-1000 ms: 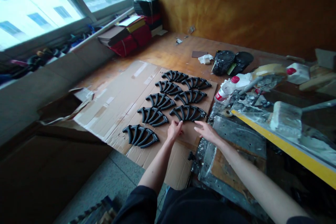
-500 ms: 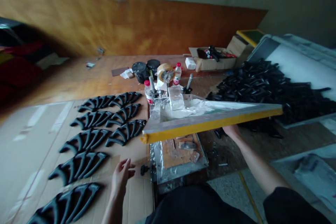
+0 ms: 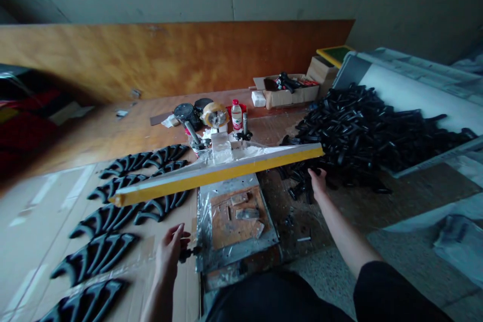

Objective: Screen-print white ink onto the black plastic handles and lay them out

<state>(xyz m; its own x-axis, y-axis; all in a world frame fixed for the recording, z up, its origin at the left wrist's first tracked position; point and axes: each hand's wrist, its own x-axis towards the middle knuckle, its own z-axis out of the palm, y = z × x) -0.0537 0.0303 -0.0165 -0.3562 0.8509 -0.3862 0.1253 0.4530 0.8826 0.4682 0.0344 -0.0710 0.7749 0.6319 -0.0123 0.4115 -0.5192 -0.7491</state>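
My right hand (image 3: 319, 182) is at the near edge of a heap of black curved plastic parts (image 3: 362, 126), fingers closed on one dark part that is mostly hidden. My left hand (image 3: 171, 245) hangs open, its fingers loosely bent and apart, beside a black knob (image 3: 184, 254) on the metal base plate (image 3: 237, 256). A screen printing frame (image 3: 222, 173) with a yellow front edge is raised and tilted above that plate, touched by neither hand. On the plate lies a brown board (image 3: 222, 231) bearing small blocks (image 3: 247, 214).
Rows of black ribbed parts (image 3: 96, 256) lie on cardboard at left. Behind the frame stand a tape roll (image 3: 215, 114), dark tubs (image 3: 186, 114) and a red-capped bottle (image 3: 236, 115). An open carton (image 3: 292, 96) is at the back. A grey crate (image 3: 418, 73) lies tipped behind the heap.
My right hand has come out from under the frame's right end and reached the black parts. The view has swung to the right. My left hand stays open near the knob.
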